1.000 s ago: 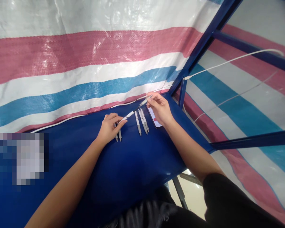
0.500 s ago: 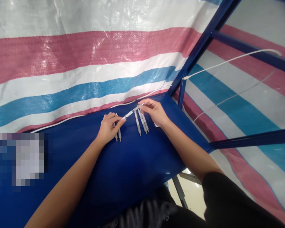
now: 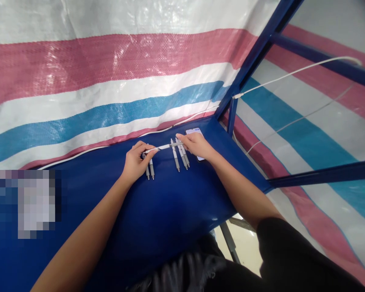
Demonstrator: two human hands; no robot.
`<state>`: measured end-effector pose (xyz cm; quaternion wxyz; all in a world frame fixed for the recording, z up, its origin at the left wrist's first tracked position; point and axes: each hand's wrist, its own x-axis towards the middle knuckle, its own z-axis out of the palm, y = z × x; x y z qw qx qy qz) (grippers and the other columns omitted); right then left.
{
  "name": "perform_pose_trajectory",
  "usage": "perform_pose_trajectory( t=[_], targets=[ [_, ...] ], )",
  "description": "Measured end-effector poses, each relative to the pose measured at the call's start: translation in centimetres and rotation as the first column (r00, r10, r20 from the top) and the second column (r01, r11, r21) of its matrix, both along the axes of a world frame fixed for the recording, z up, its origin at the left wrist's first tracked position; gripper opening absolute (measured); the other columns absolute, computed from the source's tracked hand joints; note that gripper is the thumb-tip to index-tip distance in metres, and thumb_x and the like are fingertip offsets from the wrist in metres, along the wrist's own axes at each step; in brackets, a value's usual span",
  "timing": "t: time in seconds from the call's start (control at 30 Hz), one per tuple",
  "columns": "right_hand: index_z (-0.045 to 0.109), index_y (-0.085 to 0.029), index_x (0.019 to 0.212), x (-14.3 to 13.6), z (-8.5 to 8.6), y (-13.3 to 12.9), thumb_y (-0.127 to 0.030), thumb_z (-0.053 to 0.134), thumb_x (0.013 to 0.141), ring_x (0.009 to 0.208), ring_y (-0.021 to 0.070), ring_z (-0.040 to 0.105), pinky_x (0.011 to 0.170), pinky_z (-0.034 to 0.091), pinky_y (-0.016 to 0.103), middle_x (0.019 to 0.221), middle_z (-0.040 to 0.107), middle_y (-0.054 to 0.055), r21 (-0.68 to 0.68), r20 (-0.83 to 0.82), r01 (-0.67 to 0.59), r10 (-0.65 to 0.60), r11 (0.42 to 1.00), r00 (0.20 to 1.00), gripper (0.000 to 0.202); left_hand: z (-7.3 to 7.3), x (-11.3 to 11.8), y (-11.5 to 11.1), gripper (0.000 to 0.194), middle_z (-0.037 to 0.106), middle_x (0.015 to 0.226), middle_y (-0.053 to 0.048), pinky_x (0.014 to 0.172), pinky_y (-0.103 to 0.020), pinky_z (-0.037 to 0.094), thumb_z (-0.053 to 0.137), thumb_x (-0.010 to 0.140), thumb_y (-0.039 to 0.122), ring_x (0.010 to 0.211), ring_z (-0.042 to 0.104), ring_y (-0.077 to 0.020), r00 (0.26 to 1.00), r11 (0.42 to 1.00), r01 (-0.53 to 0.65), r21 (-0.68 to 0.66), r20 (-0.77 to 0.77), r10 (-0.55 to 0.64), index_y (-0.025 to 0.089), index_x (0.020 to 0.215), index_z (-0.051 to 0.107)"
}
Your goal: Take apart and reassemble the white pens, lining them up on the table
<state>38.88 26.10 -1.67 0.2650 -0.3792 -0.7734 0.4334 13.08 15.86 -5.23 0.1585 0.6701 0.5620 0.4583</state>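
Our hands, left (image 3: 136,162) and right (image 3: 195,145), both pinching one pen (image 3: 162,147), now lower and level over the counter (image 3: 158,211), phone (image 3: 194,132) uncovered.

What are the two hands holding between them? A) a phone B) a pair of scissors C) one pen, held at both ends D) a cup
C: the left hand and the right hand each pinch one end of a single grey-and-white pen, held level just above the blue table. Other pens lie loose below it, and the phone lies untouched behind the right hand.
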Motion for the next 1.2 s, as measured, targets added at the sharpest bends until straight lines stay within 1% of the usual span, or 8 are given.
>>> perform_pose_trajectory(
  t=[0.17, 0.37, 0.57, 0.7, 0.83, 0.97, 1.1, 1.2],
  targets=[
    [0.064, -0.023, 0.1, 0.07, 0.03, 0.38, -0.073, 0.081, 0.086, 0.064, 0.014, 0.058, 0.062, 0.046, 0.029, 0.074, 0.065, -0.003, -0.048, -0.244, -0.119, 0.104, 0.992, 0.964, 0.055, 0.1, 0.07, 0.02, 0.021, 0.072, 0.09, -0.005, 0.079, -0.034, 0.053, 0.07, 0.101, 0.041, 0.083, 0.066, -0.02, 0.999, 0.999, -0.028, 0.042, 0.038, 0.026, 0.023, 0.097, 0.081],
    [0.063, -0.021, 0.068, 0.0, -0.14, 0.1, -0.074, 0.053, 0.105, 0.052, 0.0138, 0.054, 0.064, 0.045, 0.031, 0.052, 0.058, -0.001, -0.024, -0.02, -0.085, 0.085, 0.996, 0.996, 0.065, -0.07, -0.2, 0.14, 0.019, 0.071, 0.093, -0.005, 0.079, -0.034, 0.054, 0.072, 0.1, 0.04, 0.086, 0.067, -0.0201, 0.999, 0.999, -0.003, 0.042, 0.044, 0.001, 0.023, 0.097, 0.08],
    [0.066, -0.021, 0.094, 0.33, 0.29, 0.25, -0.073, 0.084, 0.082, 0.06, 0.014, 0.059, 0.06, 0.045, 0.028, 0.07, 0.069, -0.002, -0.093, -0.167, -0.168, 0.151, 0.981, 0.974, 0.056, -0.11, -0.21, 0.13, 0.019, 0.071, 0.093, -0.005, 0.08, -0.034, 0.055, 0.073, 0.1, 0.04, 0.087, 0.067, -0.0206, 0.999, 0.999, -0.015, 0.037, 0.038, 0.013, 0.023, 0.097, 0.08],
    [0.065, -0.02, 0.077, 0.33, 0.45, -0.11, -0.075, 0.055, 0.104, 0.055, 0.0133, 0.054, 0.06, 0.043, 0.029, 0.059, 0.063, 0.0, -0.071, -0.037, -0.148, 0.145, 0.987, 0.989, 0.061, -0.12, -0.32, 0.15, 0.019, 0.072, 0.094, -0.005, 0.08, -0.033, 0.054, 0.074, 0.099, 0.041, 0.085, 0.067, -0.0195, 0.998, 1.0, 0.001, 0.019, 0.06, -0.002, 0.023, 0.098, 0.081],
    [0.067, -0.022, 0.1, 0.22, 0.19, -0.18, -0.072, 0.077, 0.09, 0.064, 0.0138, 0.058, 0.062, 0.044, 0.028, 0.083, 0.072, 0.001, 0.015, -0.125, -0.125, 0.126, 0.992, 0.984, 0.052, -0.12, -0.48, 0.29, 0.017, 0.072, 0.091, -0.004, 0.078, -0.031, 0.053, 0.076, 0.096, 0.038, 0.083, 0.067, -0.0181, 0.994, 1.0, -0.03, 0.002, 0.107, 0.03, 0.022, 0.095, 0.081],
    [0.058, -0.022, 0.078, 0.16, 0.02, -0.04, -0.073, 0.053, 0.105, 0.062, 0.0151, 0.057, 0.067, 0.046, 0.03, 0.065, 0.062, 0.0, 0.005, 0.003, -0.088, 0.088, 0.996, 0.996, 0.058, -0.1, -0.44, 0.28, 0.015, 0.073, 0.091, -0.003, 0.077, -0.03, 0.052, 0.079, 0.094, 0.037, 0.083, 0.067, -0.0174, 0.991, 1.0, -0.01, 0.003, 0.137, 0.01, 0.022, 0.095, 0.083],
    [0.061, -0.022, 0.098, 0.06, 0.3, -0.2, -0.072, 0.072, 0.094, 0.067, 0.0148, 0.057, 0.066, 0.045, 0.029, 0.08, 0.068, 0.0, 0.039, -0.036, -0.077, 0.079, 0.996, 0.996, 0.051, -0.08, -0.27, 0.2, 0.015, 0.073, 0.091, -0.004, 0.077, -0.03, 0.052, 0.079, 0.094, 0.037, 0.083, 0.067, -0.0177, 0.988, 1.0, -0.004, 0.002, 0.152, 0.004, 0.023, 0.096, 0.084],
    [0.06, -0.022, 0.085, -0.05, 0.57, -0.44, -0.073, 0.056, 0.103, 0.065, 0.0155, 0.057, 0.07, 0.045, 0.031, 0.071, 0.064, 0.0, 0.038, 0.039, -0.139, 0.138, 0.99, 0.99, 0.054, -0.11, -0.2, 0.22, 0.015, 0.073, 0.09, -0.004, 0.075, -0.03, 0.052, 0.081, 0.092, 0.037, 0.082, 0.067, -0.0178, 0.986, 1.0, 0.003, -0.011, 0.166, -0.001, 0.024, 0.096, 0.085]
  ],
)
